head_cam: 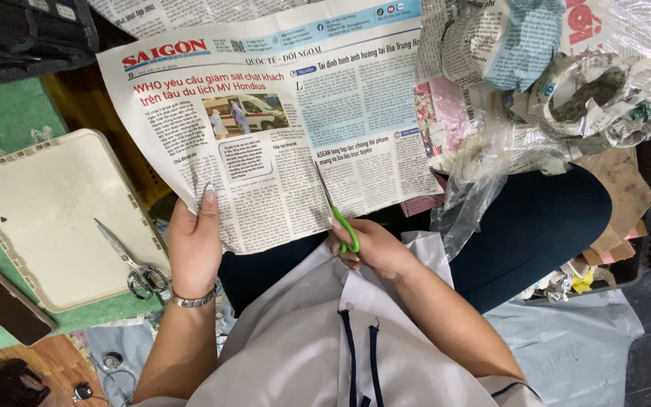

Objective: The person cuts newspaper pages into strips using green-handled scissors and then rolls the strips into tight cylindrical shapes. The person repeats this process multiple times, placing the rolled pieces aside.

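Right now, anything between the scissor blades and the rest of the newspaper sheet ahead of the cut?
Nothing visible. The green-handled scissors in the right hand are in the printed newspaper sheet; the left hand holds its lower left edge, aside.

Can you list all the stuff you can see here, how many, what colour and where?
printed newspaper sheet: one, white with red headline, centre, held up
green-handled scissors: one, in the right hand, blades in the sheet
cream plastic tray lid: one, left
bare metal scissors: one, silver, on the tray lid's edge
dark flat phone: one, lower left
crumpled newspaper pile: one heap, upper right
clear plastic bag: one, right of the sheet
left hand: pinches the sheet's lower edge, wears a bracelet
right hand: grips the scissors
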